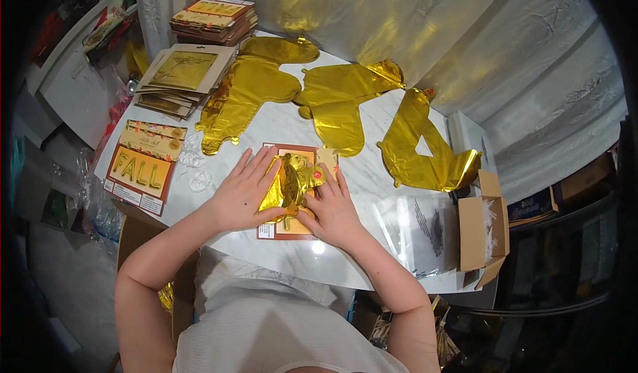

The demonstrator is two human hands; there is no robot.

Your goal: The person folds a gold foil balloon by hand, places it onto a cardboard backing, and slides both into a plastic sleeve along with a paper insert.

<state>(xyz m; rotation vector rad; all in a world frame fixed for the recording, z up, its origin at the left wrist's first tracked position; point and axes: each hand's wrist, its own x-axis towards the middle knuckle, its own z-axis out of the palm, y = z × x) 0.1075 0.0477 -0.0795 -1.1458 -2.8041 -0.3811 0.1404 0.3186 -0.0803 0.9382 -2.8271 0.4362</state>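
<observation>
A crumpled, folded gold foil balloon (pixel 290 181) with a small red spot lies on a printed card (pixel 268 232) at the table's front. My left hand (pixel 240 195) rests flat on the balloon's left side, fingers stretched and apart. From the right, my right hand (pixel 334 211) presses on the foil's edge with spread fingers. Behind my hands three flat foil shapes lie spread out: an F-shaped balloon (pixel 242 100), a partly folded foil balloon (pixel 335 104) in the middle, and an A-shaped balloon (pixel 405 140) at the right.
A FALL card (pixel 141 167) lies at the left near white ribbon coils (pixel 199 180). Stacks of cardboard packs (pixel 179 74) and printed cards (pixel 212 14) stand behind. Clear plastic sleeves (pixel 419 233) and an open carton (pixel 473 233) are at the right edge. A pale curtain (pixel 452 34) hangs behind.
</observation>
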